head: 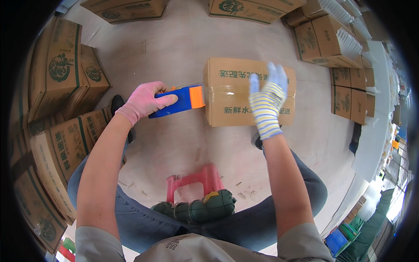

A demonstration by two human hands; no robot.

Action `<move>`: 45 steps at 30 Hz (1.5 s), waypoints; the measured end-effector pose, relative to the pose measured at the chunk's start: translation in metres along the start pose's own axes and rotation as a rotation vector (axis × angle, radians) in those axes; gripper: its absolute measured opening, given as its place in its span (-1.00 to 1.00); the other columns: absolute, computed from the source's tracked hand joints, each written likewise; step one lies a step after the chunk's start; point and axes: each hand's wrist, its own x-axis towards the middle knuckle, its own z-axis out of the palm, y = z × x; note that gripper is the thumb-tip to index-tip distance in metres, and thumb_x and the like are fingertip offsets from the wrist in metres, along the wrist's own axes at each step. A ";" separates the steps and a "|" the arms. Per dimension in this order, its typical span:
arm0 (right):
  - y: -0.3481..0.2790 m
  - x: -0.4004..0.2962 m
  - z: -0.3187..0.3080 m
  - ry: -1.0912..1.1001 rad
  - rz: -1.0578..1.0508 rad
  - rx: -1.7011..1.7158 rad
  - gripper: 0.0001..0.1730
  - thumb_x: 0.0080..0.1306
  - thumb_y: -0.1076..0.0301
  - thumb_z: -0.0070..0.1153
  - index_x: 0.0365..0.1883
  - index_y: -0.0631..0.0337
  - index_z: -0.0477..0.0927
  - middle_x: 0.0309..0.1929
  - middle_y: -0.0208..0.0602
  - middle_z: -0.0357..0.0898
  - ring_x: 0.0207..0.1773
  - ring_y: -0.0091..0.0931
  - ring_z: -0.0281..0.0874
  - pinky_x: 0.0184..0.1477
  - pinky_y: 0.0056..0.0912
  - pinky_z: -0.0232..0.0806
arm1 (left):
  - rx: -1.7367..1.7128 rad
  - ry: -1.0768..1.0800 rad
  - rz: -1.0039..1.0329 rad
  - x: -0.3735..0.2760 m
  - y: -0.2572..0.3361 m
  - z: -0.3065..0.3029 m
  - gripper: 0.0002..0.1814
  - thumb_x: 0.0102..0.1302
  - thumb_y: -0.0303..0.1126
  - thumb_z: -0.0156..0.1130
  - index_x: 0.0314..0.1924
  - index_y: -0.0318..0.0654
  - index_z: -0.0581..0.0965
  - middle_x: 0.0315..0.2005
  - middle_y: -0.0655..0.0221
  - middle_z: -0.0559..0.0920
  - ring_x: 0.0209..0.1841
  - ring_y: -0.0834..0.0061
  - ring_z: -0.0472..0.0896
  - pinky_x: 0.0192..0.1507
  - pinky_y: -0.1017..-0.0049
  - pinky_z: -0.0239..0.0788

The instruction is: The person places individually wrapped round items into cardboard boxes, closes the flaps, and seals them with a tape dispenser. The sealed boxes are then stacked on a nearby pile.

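My left hand (149, 99), in a pink glove, is closed around a blue and orange packing-tape dispenser (180, 101). The dispenser's toothed orange end is at the left side of a closed cardboard carton (234, 98) on the floor. Clear tape runs along the carton's middle seam. My right hand (270, 95), in a striped white, yellow and blue glove, is over the right part of the carton with its thumb and fingers apart. It holds nothing; whether it touches the carton is not plain.
Cardboard cartons (55, 70) are stacked along the left. More cartons (319, 42) stand at the upper right, some holding clear plastic trays (348, 44), beside a white table (371, 144). A pink plastic stool (212, 180) with a green cushion (212, 208) is between my legs.
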 end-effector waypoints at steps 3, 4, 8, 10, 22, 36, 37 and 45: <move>-0.051 0.006 0.047 -0.047 -0.089 -0.079 -0.35 0.34 -0.04 -0.01 0.34 0.05 0.32 0.41 -0.09 0.20 0.48 -0.14 0.05 0.46 0.18 -0.16 | 0.077 -0.035 -0.030 0.001 0.010 0.001 -0.28 0.06 0.16 0.34 -0.02 -0.38 0.60 -0.24 0.14 0.66 -0.17 0.34 0.62 -0.04 0.43 0.44; -0.059 0.006 0.062 -0.055 -0.101 -0.123 -0.36 0.37 -0.06 -0.08 0.35 0.03 0.32 0.42 -0.12 0.20 0.49 -0.14 0.02 0.46 0.21 -0.21 | 0.108 -0.048 -0.060 0.001 0.013 0.001 -0.28 0.07 0.18 0.33 -0.04 -0.38 0.61 -0.25 0.16 0.66 -0.18 0.34 0.62 -0.07 0.43 0.44; -0.062 -0.001 0.077 -0.100 -0.092 -0.183 -0.39 0.39 -0.02 -0.11 0.34 0.01 0.34 0.43 -0.22 0.20 0.50 -0.15 0.00 0.47 0.22 -0.27 | 0.052 -0.057 -0.115 -0.009 0.017 -0.008 -0.44 0.10 0.08 0.37 -0.20 -0.35 0.63 -0.41 0.28 0.63 -0.32 0.50 0.57 -0.16 0.46 0.42; -0.066 -0.001 0.075 -0.128 -0.076 -0.186 -0.40 0.37 -0.01 -0.08 0.33 0.02 0.34 0.41 -0.21 0.23 0.49 -0.15 0.02 0.46 0.21 -0.26 | 0.063 -0.106 -0.122 -0.007 0.024 -0.016 -0.44 0.10 0.10 0.37 -0.25 -0.34 0.63 -0.43 0.30 0.62 -0.35 0.51 0.56 -0.19 0.46 0.42; -0.059 0.004 0.071 -0.074 -0.080 -0.102 -0.44 0.33 0.07 -0.01 0.26 0.06 0.42 0.36 -0.19 0.29 0.45 -0.14 0.10 0.45 0.20 -0.23 | 0.392 -0.064 -0.068 -0.061 0.076 -0.060 -0.38 0.06 0.13 0.27 -0.39 -0.45 0.60 -0.54 0.09 0.58 -0.43 0.30 0.58 -0.27 0.38 0.42; -0.059 0.002 0.076 -0.088 -0.048 -0.077 -0.40 0.35 0.02 -0.10 0.30 0.08 0.38 0.40 -0.20 0.23 0.48 -0.13 0.01 0.46 0.22 -0.29 | 0.588 -0.147 -0.351 0.071 0.076 0.087 -0.46 0.26 0.13 0.00 -0.28 -0.18 0.69 -0.28 0.15 0.70 -0.17 0.16 0.66 -0.15 0.28 0.49; -0.063 0.004 0.075 -0.097 -0.044 -0.052 -0.40 0.35 0.02 -0.09 0.30 0.08 0.38 0.40 -0.20 0.23 0.48 -0.13 0.01 0.46 0.21 -0.29 | 0.475 -0.168 -0.459 0.079 0.075 0.087 -0.44 0.26 0.16 0.00 -0.24 -0.19 0.69 -0.24 0.13 0.70 -0.13 0.13 0.65 -0.11 0.27 0.49; -0.064 0.001 0.071 -0.088 -0.047 0.015 -0.39 0.32 0.02 -0.04 0.29 0.09 0.39 0.37 -0.15 0.25 0.47 -0.13 0.03 0.47 0.17 -0.28 | 0.529 -0.040 -0.344 0.071 0.023 0.077 -0.32 0.26 0.27 -0.03 -0.25 -0.26 0.69 -0.27 0.16 0.70 -0.12 0.20 0.65 -0.05 0.33 0.44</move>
